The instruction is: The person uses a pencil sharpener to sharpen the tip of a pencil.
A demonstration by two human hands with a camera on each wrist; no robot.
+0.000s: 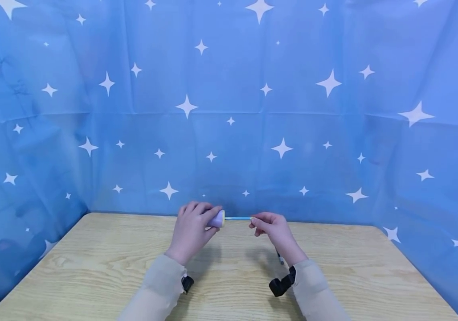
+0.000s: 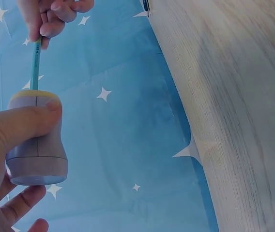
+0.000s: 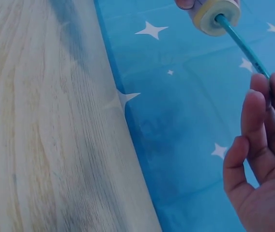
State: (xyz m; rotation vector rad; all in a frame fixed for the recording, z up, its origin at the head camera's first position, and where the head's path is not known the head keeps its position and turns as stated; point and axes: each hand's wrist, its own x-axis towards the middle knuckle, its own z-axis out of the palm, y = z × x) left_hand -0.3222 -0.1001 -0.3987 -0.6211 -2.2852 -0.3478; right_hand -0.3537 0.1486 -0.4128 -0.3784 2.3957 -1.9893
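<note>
My left hand [image 1: 191, 228] grips a small purple pencil sharpener [image 1: 215, 220] with a yellow rim, held sideways over the far part of the table. In the left wrist view the thumb lies along the body of the sharpener [image 2: 38, 166]. A blue-green pencil [image 1: 237, 218] runs straight from the hole in the sharpener's yellow end. Its other end is pinched between thumb and forefinger of my right hand [image 1: 276, 229]. The right wrist view shows the pencil [image 3: 244, 46] entering the hole; the part inside is hidden.
The pale wooden table [image 1: 229, 285] ends at a blue curtain [image 1: 229, 133] with white stars, close behind the hands. A black wrist camera [image 1: 281, 285] sits at the right cuff and another dark device [image 1: 187, 283] at the left one.
</note>
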